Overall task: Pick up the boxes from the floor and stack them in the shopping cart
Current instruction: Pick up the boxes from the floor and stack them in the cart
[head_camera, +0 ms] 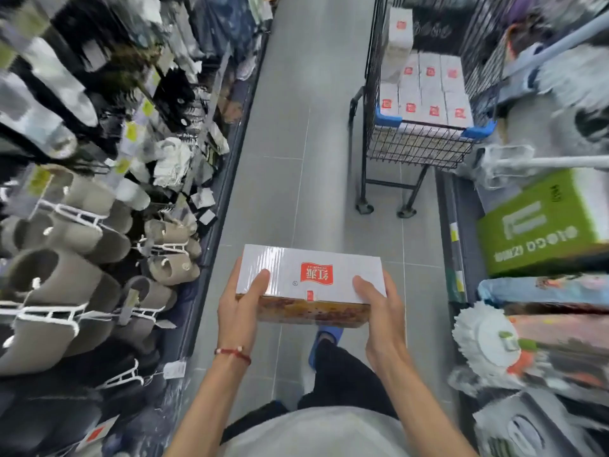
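Observation:
I carry a white box [296,272] with a red logo on top and an orange printed side, held level in front of my waist. My left hand [239,305] grips its left end, thumb on top. My right hand [379,308] grips its right end the same way. The black wire shopping cart [418,150] stands ahead and to the right in the aisle. Several identical white boxes [428,94] lie flat in rows inside it, and one more stands upright against the cart's left wall [398,44].
The grey tiled aisle floor [290,143] runs ahead between shelves. Slippers and socks hang on the left rack [82,225]. On the right are a green carton [540,222], mop heads [484,341] and poles. My blue shoe [326,334] shows below the box.

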Available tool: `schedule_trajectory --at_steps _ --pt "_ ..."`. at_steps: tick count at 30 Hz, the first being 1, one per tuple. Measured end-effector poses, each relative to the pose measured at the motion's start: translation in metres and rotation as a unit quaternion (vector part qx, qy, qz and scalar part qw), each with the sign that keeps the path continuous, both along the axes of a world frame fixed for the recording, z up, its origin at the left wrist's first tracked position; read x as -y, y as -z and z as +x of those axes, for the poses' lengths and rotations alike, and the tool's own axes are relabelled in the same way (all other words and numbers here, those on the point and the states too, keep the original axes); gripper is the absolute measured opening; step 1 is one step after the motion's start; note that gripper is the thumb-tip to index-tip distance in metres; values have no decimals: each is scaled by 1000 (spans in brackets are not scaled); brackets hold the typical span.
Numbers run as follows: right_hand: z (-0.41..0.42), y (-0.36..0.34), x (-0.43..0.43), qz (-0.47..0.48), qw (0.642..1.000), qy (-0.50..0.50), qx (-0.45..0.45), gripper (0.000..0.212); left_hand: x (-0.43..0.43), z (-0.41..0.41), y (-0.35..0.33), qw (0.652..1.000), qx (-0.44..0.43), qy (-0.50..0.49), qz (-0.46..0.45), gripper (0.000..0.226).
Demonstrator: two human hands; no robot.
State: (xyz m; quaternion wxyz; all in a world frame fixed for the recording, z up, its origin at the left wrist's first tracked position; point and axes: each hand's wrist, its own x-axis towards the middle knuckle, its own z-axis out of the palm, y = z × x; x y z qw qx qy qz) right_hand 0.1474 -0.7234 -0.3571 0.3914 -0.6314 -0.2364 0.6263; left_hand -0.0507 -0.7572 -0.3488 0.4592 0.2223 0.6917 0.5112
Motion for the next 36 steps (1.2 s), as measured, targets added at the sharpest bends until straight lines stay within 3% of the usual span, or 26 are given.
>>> schedule_trajectory --at_steps 4,9,18,22,27,36 --pt "7 -10 -80 11 1000 -1 0 37 -75 9 -14 1000 -13 4 1 51" --pt "5 -16 -158 22 1000 -8 12 34 -149 10 -17 1000 -20 -15 -4 31" --pt "-27 -6 -291 29 999 37 4 42 -293 -19 -10 1000 -22 3 9 34" --pt "-52 -3 -369 24 997 73 9 41 -376 -45 -7 999 -22 30 11 35" --pt "-83 -9 -467 33 990 137 25 34 -489 -82 -7 996 -14 94 0 53" --pt "-94 -26 -606 62 962 267 17 46 -692 -92 -33 970 -44 238 19 63"
